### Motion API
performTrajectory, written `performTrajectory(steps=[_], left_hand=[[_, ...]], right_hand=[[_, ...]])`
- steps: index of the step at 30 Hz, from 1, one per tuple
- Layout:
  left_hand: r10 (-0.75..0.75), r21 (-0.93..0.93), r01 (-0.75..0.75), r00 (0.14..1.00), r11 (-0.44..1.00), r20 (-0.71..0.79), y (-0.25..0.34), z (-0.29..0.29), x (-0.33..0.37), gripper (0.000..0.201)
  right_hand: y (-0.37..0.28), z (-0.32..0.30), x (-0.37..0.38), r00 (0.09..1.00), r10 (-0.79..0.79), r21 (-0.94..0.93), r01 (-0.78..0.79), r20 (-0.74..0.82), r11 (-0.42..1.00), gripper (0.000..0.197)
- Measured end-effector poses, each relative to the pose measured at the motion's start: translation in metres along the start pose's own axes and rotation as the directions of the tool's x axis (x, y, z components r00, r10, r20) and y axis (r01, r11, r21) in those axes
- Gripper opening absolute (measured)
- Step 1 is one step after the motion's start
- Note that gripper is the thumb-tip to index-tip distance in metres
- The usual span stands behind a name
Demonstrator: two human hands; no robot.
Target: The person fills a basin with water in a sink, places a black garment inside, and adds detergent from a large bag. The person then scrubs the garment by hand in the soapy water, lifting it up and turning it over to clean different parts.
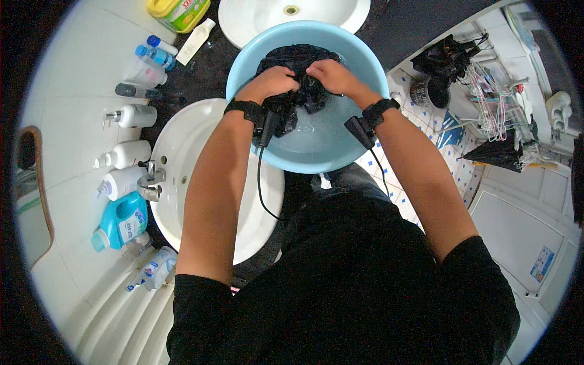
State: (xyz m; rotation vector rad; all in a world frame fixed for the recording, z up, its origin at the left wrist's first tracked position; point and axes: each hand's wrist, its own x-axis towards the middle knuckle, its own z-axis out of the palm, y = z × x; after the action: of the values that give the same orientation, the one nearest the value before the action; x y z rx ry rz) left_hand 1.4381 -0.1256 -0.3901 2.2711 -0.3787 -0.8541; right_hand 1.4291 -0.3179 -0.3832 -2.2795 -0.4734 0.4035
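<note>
A black cloth (289,61) sits in the pale blue basin (362,149), partly in the water (310,137). Over the basin I see the left hand (275,83) with curled fingers gripping one fold, and the right hand (333,76) pinching another. One white sink (190,137) lies to the basin's left, a second sink (243,17) just beyond it.

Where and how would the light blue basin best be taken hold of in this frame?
Probably the basin is best gripped at opposite points of its rim, coming from the left and right: it is round and wide, and holds water and crumpled black material, so a two-sided hold should keep it level.
</note>
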Motion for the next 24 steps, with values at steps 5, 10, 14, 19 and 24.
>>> performTrajectory(steps=[5, 10, 14, 19, 24], left_hand=[[-0.049, 0.039, 0.054, 0.990, 0.998, -0.131, 0.011, 0.014, -0.007, 0.052], [0.197, 0.173, -0.160, 0.954, 0.972, -0.227, -0.001, 0.010, -0.008, 0.031], [0.164, 0.110, -0.149, 0.975, 0.983, -0.147, -0.015, -0.003, -0.014, 0.025], [-0.037, -0.241, 0.045, 0.999, 0.969, 0.039, -0.015, -0.021, -0.027, 0.020], [-0.026, -0.164, 0.014, 0.997, 0.986, -0.068, 0.040, -0.003, -0.039, 0.034]], right_hand=[[-0.007, 0.002, -0.001, 0.997, 0.079, 0.158, -0.080, 0.017, 0.984, 0.033], [-0.005, 0.011, -0.002, 0.988, -0.152, -0.081, 0.154, 0.030, 0.985, 0.035], [-0.012, 0.002, -0.014, 0.979, -0.183, -0.292, 0.200, 0.086, 0.935, 0.031], [0.010, -0.015, 0.001, 0.962, -0.245, -0.203, 0.266, 0.124, 0.942, 0.028], [-0.009, -0.023, 0.007, 0.990, -0.132, -0.049, 0.134, 0.038, 0.990, 0.017]])
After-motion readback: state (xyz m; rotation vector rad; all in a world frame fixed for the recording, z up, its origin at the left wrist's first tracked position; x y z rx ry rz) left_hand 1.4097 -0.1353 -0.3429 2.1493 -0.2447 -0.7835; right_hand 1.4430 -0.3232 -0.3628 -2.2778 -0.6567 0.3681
